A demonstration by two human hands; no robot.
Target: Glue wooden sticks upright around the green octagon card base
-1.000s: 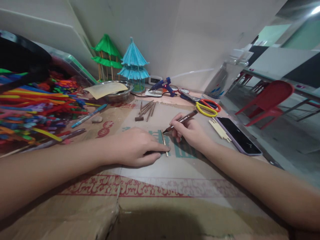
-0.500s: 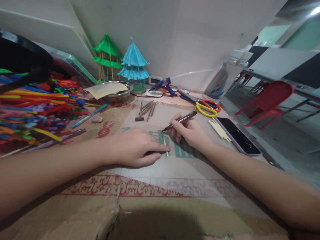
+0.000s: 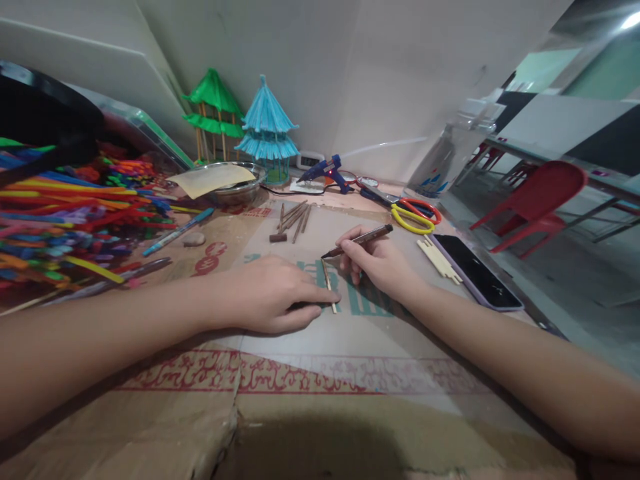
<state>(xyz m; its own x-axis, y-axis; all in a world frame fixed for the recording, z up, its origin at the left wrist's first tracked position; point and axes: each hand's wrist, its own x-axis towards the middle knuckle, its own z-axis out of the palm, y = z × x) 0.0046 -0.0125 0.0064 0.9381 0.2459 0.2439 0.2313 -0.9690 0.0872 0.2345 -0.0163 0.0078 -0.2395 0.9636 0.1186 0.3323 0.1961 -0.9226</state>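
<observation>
Held in my right hand (image 3: 373,260) is a brown marker (image 3: 367,241), gripped like a pen. Its tip touches the far end of a thin wooden stick (image 3: 327,280), which is brown along most of its length and pale at the near end. My left hand (image 3: 275,293) lies flat on the work surface, its index finger stretched out and pressing on the stick. Several brown sticks (image 3: 295,219) lie beyond the left hand, close to a brown marker cap (image 3: 278,238). Several pale sticks (image 3: 440,261) sit to the right of my right hand.
A phone (image 3: 477,272), scissors (image 3: 413,217) and a clear bottle (image 3: 440,157) are on the right. Behind are a blue glue gun (image 3: 325,172), a metal bowl (image 3: 240,192), and green (image 3: 213,100) and blue (image 3: 267,120) model pavilions. Colourful pipe cleaners (image 3: 65,220) fill the left.
The marker has shifted slightly left and away from me, its tip at the stick's far end. My left hand and the stick look unmoved.
</observation>
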